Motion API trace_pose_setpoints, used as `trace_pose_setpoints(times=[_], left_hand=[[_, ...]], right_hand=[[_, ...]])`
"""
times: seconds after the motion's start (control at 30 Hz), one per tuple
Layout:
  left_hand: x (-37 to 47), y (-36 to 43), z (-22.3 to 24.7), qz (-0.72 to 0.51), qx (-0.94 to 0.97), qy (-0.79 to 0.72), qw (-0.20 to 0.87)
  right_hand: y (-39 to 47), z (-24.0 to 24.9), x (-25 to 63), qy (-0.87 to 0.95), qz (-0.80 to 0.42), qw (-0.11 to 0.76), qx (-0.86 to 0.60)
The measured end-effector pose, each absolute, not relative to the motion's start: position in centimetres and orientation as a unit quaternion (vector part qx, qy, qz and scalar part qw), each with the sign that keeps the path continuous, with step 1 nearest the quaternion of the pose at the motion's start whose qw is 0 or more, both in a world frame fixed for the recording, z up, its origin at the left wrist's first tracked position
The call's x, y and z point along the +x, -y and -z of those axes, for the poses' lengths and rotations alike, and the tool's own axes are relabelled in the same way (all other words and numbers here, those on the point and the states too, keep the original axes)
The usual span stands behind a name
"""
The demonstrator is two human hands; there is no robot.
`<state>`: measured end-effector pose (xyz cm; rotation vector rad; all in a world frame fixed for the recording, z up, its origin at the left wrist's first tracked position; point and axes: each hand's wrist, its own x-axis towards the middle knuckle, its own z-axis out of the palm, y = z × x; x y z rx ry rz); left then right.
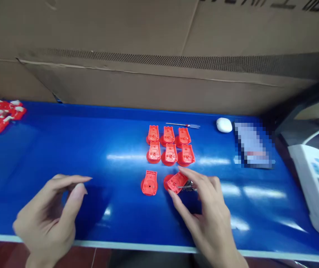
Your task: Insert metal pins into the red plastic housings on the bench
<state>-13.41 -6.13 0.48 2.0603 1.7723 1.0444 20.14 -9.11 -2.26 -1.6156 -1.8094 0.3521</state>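
My right hand [204,208] has its thumb and forefinger on opposite sides of a red plastic housing [176,182] with a round base, turned at an angle on the blue table. Small dark pieces [188,186], too small to name, show beside it under the fingers. Left of that lies another red housing [149,183], its hollow side up. Over the table's front left, my left hand [50,216] is curled with thumb and forefinger close but apart; nothing shows between them. Behind the right hand, several more red housings [171,153] stand in two rows.
A screwdriver [184,125] with a clear handle lies behind the rows. Farther right are a white rounded case [224,125] and a blurred flat item [252,145]. A white device [314,186] stands at the right edge. Red-and-white pieces [1,115] lie far left. Cardboard [148,85] backs the table.
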Motion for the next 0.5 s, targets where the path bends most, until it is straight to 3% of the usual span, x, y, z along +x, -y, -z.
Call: trace_pose_setpoints(times=[0.07, 0.27, 0.5], left_hand=[[-11.8, 5.7, -0.7, -0.415, 0.661, -0.616, 0.109], [-9.6, 3.1, -2.6, -0.357, 0.760, -0.502, 0.205], [-6.6, -0.3, -3.9, -0.258, 0.880, -0.331, 0.221]], right_hand=[[9.0, 2.2, 20.5, 0.702, -0.141, 0.335, -0.612], [8.3, 2.1, 21.2, 0.721, -0.127, 0.335, -0.594], [7.6, 2.1, 21.3, 0.740, -0.124, 0.367, -0.550]])
